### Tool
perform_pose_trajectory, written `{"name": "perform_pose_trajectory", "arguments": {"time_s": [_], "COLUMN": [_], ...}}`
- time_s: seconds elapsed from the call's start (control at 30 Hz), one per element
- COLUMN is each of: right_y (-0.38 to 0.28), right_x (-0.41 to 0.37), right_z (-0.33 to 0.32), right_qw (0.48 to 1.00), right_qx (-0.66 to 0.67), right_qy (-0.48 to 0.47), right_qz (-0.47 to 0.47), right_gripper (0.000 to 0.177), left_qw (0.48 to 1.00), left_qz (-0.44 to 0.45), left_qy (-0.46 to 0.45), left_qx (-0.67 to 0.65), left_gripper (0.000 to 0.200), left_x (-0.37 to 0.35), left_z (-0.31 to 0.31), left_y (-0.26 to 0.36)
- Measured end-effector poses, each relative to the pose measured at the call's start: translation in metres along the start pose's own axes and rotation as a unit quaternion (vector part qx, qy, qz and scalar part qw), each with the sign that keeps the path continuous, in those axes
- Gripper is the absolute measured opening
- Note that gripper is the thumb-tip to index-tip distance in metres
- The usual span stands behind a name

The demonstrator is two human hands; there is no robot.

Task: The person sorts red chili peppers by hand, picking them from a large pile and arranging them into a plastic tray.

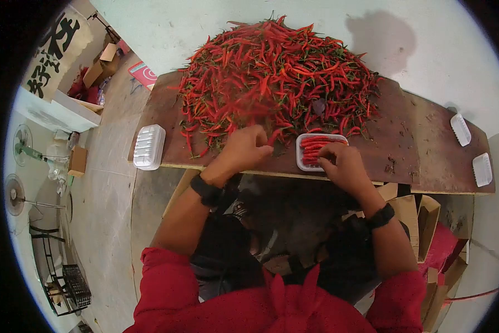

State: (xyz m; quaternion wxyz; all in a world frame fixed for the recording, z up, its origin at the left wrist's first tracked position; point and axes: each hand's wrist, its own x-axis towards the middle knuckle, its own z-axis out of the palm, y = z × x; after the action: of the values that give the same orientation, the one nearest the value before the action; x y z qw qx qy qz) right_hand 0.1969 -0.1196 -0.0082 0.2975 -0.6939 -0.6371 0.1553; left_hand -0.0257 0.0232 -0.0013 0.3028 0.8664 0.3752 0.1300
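Observation:
A large heap of red chili peppers (271, 72) with green stems covers the middle of the brown board table. At the heap's front edge, my left hand (243, 149) is closed in a pinch, with a red chili pepper (279, 133) at its fingertips. A white foam tray (300, 152) sits near the table's front edge, holding several chili peppers (315, 145) laid side by side. Over the tray's right side bends my right hand (341, 162), thumb and fingers pressed together. Whatever is between those fingertips is too small to make out.
Stacked white trays (149, 147) stand at the table's left end. Two white trays (460, 130) lie toward the right end. Below the table on the right are open cardboard boxes (407, 216). A pale wall rises behind the heap. Fans (17, 194) stand at far left.

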Motion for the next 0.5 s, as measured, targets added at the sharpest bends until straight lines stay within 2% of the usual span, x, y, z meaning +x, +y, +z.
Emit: {"name": "perform_pose_trajectory", "arguments": {"time_s": [0.03, 0.1, 0.13, 0.2, 0.23, 0.3, 0.37, 0.43, 0.5], "right_y": [-0.004, -0.008, -0.009, -0.008, -0.008, -0.009, -0.007, -0.003, 0.003], "right_x": [0.001, 0.0, -0.001, -0.002, -0.002, -0.003, -0.005, -0.007, -0.007], "right_z": [-0.001, 0.002, 0.003, 0.005, 0.005, 0.0, -0.003, -0.003, -0.004], "right_qw": [0.998, 0.993, 0.986, 0.981, 0.975, 0.968, 0.959, 0.938, 0.938], "right_qx": [0.063, 0.114, 0.165, 0.19, 0.215, 0.233, 0.25, 0.317, 0.317], "right_qy": [-0.011, -0.01, -0.009, -0.007, -0.007, -0.034, -0.061, -0.057, -0.021], "right_qz": [0.015, 0.026, 0.037, 0.043, 0.049, 0.083, 0.117, 0.131, 0.135], "right_gripper": [0.016, 0.019, 0.021, 0.023, 0.024, 0.025, 0.025, 0.022, 0.021], "left_qw": [1.0, 0.992, 0.992, 0.981, 0.981, 0.98, 0.98, 0.972, 0.976], "left_qz": [0.001, 0.023, 0.023, -0.006, -0.005, 0.114, 0.095, 0.184, 0.199], "left_qy": [0.0, -0.037, -0.037, -0.078, -0.077, -0.05, -0.071, -0.064, -0.027], "left_qx": [0.0, -0.119, -0.119, -0.178, -0.178, -0.154, -0.162, -0.13, -0.083], "left_gripper": [0.021, 0.021, 0.021, 0.02, 0.02, 0.018, 0.017, 0.015, 0.014], "left_x": [0.0, -0.003, -0.006, -0.012, -0.014, -0.016, -0.016, -0.013, -0.001], "left_z": [0.001, 0.009, 0.012, 0.02, 0.028, 0.044, 0.048, 0.05, 0.049], "left_y": [0.005, 0.02, 0.03, 0.052, 0.054, 0.055, 0.06, 0.061, 0.052]}}
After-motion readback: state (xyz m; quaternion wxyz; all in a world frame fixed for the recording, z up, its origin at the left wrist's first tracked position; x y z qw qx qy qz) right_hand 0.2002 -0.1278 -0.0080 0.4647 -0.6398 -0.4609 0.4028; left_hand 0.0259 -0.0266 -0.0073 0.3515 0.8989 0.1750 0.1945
